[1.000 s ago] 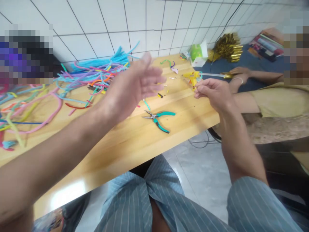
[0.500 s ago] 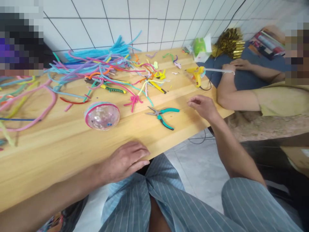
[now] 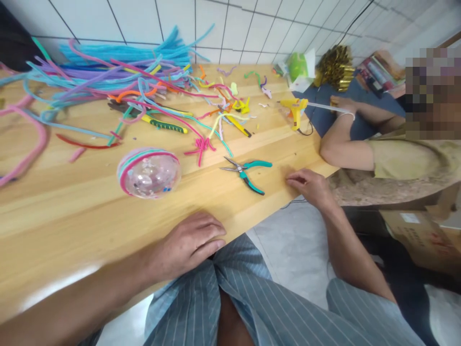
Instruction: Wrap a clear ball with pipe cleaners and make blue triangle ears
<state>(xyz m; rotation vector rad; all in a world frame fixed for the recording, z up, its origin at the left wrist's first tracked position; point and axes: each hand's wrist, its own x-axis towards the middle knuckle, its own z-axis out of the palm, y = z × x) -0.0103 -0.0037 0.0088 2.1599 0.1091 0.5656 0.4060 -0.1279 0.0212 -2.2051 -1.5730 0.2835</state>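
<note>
At the near edge of the pale wooden worktable (image 3: 72,211), seen from the head camera, our left hand (image 3: 187,242) lies palm down with the wrist hanging over the rim. Its fingers (image 3: 211,233) are stretched out flat and nearly side by side, gripping nothing. Farther right, our right hand (image 3: 311,185) rests on the same edge; its fingers (image 3: 293,179) are loosely bent, their tips on the wood, and they close on nothing either. Between the two hands, but plainly nearer the right one, lie the teal-handled needle-nose pliers (image 3: 247,172). They sit flat on the table, just left of the right fingertips and apart from them. Their long axis runs roughly left to right: the metal nose points left, away from that hand, and the two handles splay open toward it. From the left hand they lie up and to the right, well apart. A clear plastic ball wrapped in pink and teal fuzzy bands (image 3: 148,172) sits beyond the left hand, touching neither hand. Behind it sprawls a tangle of coloured pipe cleaners (image 3: 118,77), with a yellow-and-green-handled tool (image 3: 163,125) among them. A yellow glue gun (image 3: 295,108) stands near the far right corner, beside another person's forearm (image 3: 342,144).
</note>
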